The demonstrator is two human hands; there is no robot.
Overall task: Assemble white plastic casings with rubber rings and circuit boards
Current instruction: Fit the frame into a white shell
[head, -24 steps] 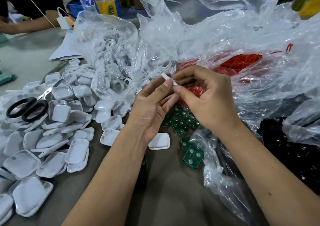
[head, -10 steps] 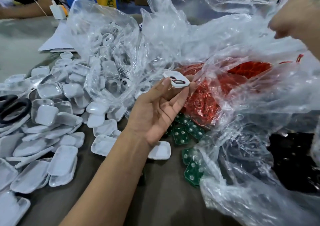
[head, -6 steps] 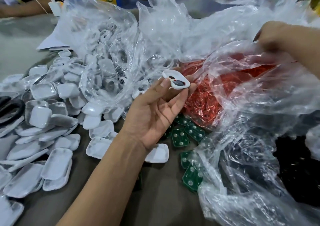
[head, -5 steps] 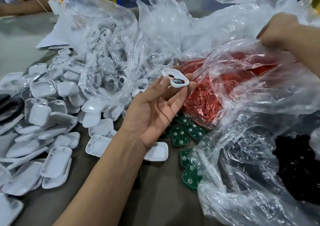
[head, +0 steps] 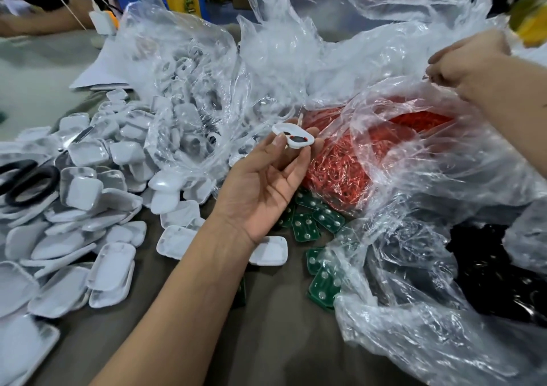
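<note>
White casing (head: pixel 292 136) sits pinched at the tips of the left hand (head: pixel 263 190), thumb and fingers (head: pixel 300 160) closed on its edges, a dark opening with a touch of red facing up. It is held above the table (head: pixel 284 326), just beside the clear bag of red rubber rings (head: pixel 349 163). Right hand (head: pixel 470 65) has its fingers curled, gripping that bag's plastic at the upper right. Green circuit boards (head: pixel 306 225) lie below the left hand, loose white casings (head: pixel 88 208) heaped to the left

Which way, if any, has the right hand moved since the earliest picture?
Yes: the right hand has left the casing and moved up and right to the red-ring bag.
</note>
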